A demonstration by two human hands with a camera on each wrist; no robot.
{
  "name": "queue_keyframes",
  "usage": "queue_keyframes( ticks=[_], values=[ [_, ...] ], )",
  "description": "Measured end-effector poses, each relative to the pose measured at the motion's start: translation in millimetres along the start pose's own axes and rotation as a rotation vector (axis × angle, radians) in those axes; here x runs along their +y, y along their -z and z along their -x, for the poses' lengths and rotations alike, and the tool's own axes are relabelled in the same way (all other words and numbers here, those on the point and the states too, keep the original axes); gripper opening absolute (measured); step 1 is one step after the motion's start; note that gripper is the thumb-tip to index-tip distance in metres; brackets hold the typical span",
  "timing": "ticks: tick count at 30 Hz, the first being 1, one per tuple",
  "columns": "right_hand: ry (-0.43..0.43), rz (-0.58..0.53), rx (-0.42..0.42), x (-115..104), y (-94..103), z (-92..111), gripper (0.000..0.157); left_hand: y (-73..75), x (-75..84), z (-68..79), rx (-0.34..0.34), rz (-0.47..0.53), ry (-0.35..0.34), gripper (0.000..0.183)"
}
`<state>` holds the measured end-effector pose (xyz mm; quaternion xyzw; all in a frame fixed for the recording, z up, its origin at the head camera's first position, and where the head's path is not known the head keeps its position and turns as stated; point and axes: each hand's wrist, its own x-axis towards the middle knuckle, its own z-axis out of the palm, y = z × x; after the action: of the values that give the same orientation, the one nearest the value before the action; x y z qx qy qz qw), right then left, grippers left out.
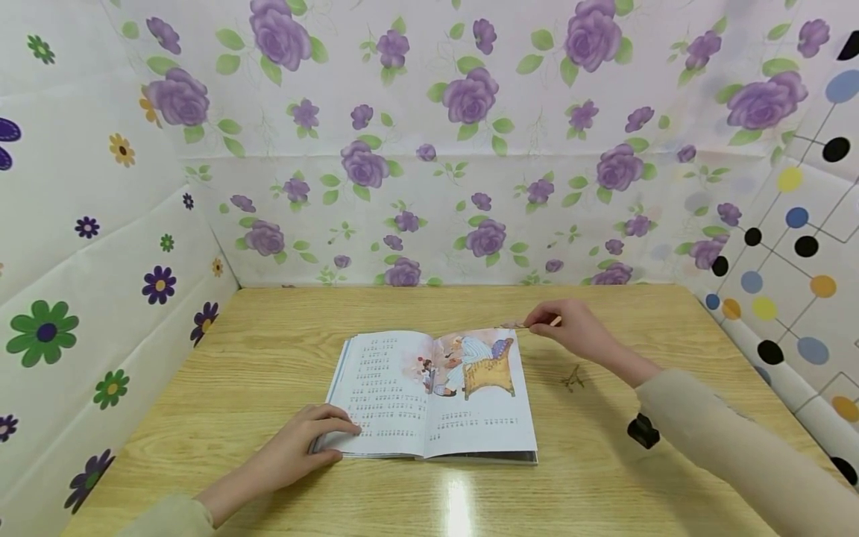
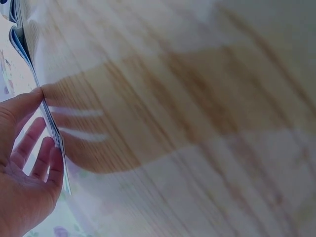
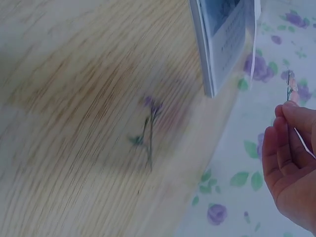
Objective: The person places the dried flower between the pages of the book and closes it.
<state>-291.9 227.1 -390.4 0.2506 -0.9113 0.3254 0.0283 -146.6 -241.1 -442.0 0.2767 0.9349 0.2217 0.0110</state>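
An open picture book [image 1: 376, 388] lies on the table, text on its left page and a coloured illustration on its right. My left hand [image 1: 305, 444] rests on the lower left corner of the left page. In the left wrist view, the thumb [image 2: 24, 104] and fingertips meet the book's edge. Above the top right corner of the book, my right hand [image 1: 570, 324] pinches the stem of a thin flower sprig [image 3: 292, 88] with pale pink petals. A second sprig [image 1: 573, 379] with small purple flowers [image 3: 153, 104] lies on the table, right of the book.
The light wooden table [image 1: 268, 317] is enclosed by floral cloth at the back [image 1: 429, 216] and patterned cloth on both sides. A small black device [image 1: 643, 431] sits at my right sleeve [image 1: 731, 440].
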Motion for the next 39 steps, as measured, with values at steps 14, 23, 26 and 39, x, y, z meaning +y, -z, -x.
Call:
queue_keyframes(
  ticks=[14,23,26,39],
  values=[
    [0.028,-0.109,-0.088,-33.8,-33.3,-8.6,0.011,-0.5,-0.8,0.0,0.002,-0.001,0.023,0.04],
    [-0.004,-0.174,-0.127,-46.5,-53.6,-10.0,0.007,-1.4,-2.1,-0.3,0.007,0.002,0.017,0.04],
    [-0.013,-0.203,-0.148,-48.3,-61.3,-10.5,0.006,-1.5,-1.7,-0.4,0.014,0.0,0.016,0.04],
    [0.022,-0.21,-0.207,-48.9,-89.4,-8.8,0.006,-1.6,-0.6,0.0,0.031,-0.003,0.011,0.04]
  ],
)
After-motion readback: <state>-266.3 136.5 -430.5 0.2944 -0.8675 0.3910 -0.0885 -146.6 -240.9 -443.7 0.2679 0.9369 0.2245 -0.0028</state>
